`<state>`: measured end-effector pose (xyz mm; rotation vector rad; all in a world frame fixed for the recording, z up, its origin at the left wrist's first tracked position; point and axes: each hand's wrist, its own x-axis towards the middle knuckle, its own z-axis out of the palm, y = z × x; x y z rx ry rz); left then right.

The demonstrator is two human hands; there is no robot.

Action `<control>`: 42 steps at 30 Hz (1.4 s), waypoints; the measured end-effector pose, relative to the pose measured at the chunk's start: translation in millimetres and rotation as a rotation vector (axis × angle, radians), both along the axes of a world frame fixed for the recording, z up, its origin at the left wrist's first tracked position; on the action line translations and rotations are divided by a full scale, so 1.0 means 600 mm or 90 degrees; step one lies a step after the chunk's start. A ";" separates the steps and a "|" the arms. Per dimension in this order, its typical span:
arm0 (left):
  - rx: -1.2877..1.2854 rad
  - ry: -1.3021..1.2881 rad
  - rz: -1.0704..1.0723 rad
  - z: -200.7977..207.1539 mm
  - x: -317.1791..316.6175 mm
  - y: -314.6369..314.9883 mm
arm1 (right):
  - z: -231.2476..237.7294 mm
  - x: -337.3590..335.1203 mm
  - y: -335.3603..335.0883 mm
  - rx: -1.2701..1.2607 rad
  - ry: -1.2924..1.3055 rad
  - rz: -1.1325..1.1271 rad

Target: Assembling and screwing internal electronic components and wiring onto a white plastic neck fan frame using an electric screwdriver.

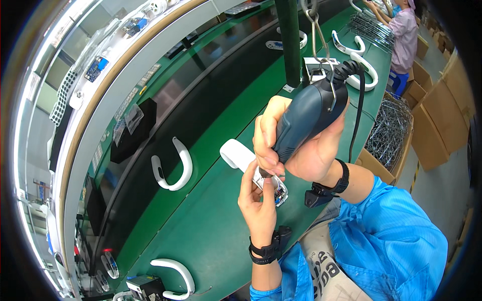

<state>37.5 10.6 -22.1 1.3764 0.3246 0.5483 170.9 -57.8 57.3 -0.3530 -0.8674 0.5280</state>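
Wrapped around a dark blue electric screwdriver [312, 114], my right hand [316, 159] points its tip down and left. The screwdriver hangs from a metal hook [319, 37], and a coiled black cable leaves its top. Below, my left hand [258, 213] grips a white curved plastic housing [238, 153] between thumb and fingers, close to the screwdriver's tip. The near end of the housing lies uncovered, with a small circuit board [279, 194] inside. My fingers hide the exact spot where the tip meets the housing.
Other white curved housings lie on the green bench, one to the left [187, 168], one near [186, 273], several at the far right. A dark green post [288, 45] rises behind the screwdriver. A carton of metal wire parts [389, 133] stands right. Another person [403, 42] works beyond.
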 end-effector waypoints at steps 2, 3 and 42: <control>-0.009 -0.010 0.012 -0.010 -0.001 0.001 | -0.002 -0.001 0.001 -0.006 -0.028 0.009; -0.010 -0.009 0.012 -0.008 -0.003 0.001 | 0.000 -0.002 0.000 -0.008 -0.027 0.009; -0.106 -0.035 -0.091 -0.003 -0.011 0.025 | -0.131 -0.032 -0.168 -0.498 -0.449 -0.873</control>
